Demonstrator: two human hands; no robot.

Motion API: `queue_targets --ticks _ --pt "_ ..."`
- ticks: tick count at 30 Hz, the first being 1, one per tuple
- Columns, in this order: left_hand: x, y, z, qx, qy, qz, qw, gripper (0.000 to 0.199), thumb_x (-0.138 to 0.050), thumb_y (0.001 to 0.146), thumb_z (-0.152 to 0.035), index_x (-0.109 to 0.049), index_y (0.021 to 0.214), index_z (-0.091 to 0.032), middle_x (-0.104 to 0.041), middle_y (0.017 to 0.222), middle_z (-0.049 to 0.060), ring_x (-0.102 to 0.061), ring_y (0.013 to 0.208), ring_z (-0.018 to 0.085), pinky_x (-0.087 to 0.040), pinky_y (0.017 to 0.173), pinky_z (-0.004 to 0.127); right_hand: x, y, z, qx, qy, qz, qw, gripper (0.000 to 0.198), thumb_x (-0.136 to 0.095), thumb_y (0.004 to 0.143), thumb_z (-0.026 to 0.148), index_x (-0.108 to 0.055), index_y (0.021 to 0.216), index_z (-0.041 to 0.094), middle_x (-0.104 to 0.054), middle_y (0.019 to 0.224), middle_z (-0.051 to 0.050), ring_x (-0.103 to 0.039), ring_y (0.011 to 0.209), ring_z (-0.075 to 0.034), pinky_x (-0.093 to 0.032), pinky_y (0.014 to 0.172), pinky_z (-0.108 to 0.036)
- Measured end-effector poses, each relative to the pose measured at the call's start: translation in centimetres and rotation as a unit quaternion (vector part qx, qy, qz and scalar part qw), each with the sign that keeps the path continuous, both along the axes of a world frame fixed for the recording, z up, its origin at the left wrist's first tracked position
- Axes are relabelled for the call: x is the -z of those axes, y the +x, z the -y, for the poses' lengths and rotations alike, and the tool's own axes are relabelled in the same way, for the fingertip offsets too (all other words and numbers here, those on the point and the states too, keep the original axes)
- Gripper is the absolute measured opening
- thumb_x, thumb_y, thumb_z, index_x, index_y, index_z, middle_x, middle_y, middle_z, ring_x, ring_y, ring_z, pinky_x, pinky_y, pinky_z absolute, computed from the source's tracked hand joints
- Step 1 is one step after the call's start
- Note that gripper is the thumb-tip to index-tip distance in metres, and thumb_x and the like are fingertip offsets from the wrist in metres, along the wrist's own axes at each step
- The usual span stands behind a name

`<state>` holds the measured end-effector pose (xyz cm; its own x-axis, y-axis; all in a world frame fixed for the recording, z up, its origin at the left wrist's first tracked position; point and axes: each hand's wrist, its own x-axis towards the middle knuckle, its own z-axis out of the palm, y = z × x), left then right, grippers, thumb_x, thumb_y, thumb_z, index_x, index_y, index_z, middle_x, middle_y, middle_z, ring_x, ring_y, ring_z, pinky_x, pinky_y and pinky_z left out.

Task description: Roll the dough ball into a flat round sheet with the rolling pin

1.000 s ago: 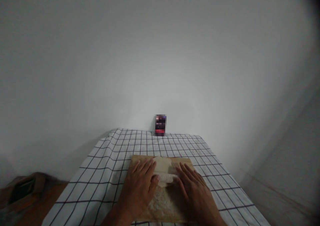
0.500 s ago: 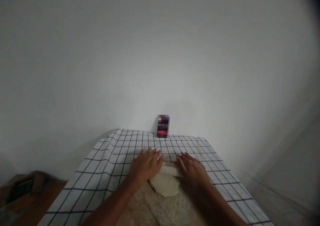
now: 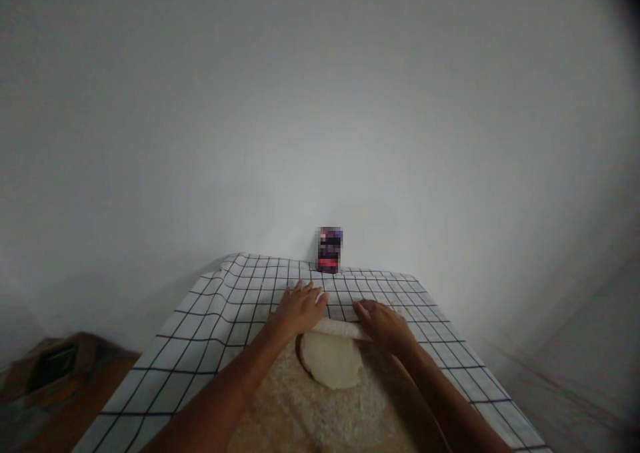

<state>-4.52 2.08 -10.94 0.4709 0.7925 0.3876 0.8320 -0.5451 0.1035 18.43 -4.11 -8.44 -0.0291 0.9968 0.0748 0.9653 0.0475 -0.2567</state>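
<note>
A pale rolling pin (image 3: 339,328) lies crosswise over the far edge of a flat, roundish sheet of dough (image 3: 332,361). The dough rests on a floury, tan board (image 3: 320,416). My left hand (image 3: 301,309) lies over the pin's left end, its fingers stretched out and apart, pointing away from me. On the pin's right end lies my right hand (image 3: 384,325), palm down, with its fingers forward and slightly bent. Both hands hide the ends of the pin.
A white cloth with a black grid (image 3: 195,333) covers the table. Toward the back, a small pixelated dark object (image 3: 329,250) leans by the white wall (image 3: 320,119). Low at the left is a brown wooden item (image 3: 55,366) with a dark opening.
Both hands and the rolling pin have moved a little away from me. More of the dough shows on the near side of the pin. The view has shifted slightly.
</note>
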Motion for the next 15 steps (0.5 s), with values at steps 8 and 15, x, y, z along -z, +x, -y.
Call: queue_targets --ticks 8,15 --pt "-0.6 -1.0 5.7 -0.016 0.034 0.009 0.999 0.041 -0.048 0.107 -0.029 -0.070 0.140 -0.019 -0.068 0.149 0.013 -0.054 0.149 0.036 -0.042 0.124 0.061 0.2 -1.4 5.0 -0.050 0.042 0.068 0.996 0.052 -0.024 0.113 0.037 -0.073 0.124 0.024 -0.077 0.132 -0.013 -0.069 0.127 -0.028 -0.055 0.103 -0.041" --pt "-0.1 -2.1 9.8 0.026 0.070 0.043 0.996 0.043 -0.043 0.108 -0.025 -0.068 0.140 -0.012 -0.070 0.146 0.015 -0.059 0.145 0.030 -0.049 0.122 0.051 1.5 -2.0 9.3 -0.048 0.117 0.015 0.992 0.046 -0.036 0.111 0.043 -0.074 0.133 0.030 -0.066 0.153 -0.008 -0.056 0.147 -0.033 -0.046 0.120 -0.057"
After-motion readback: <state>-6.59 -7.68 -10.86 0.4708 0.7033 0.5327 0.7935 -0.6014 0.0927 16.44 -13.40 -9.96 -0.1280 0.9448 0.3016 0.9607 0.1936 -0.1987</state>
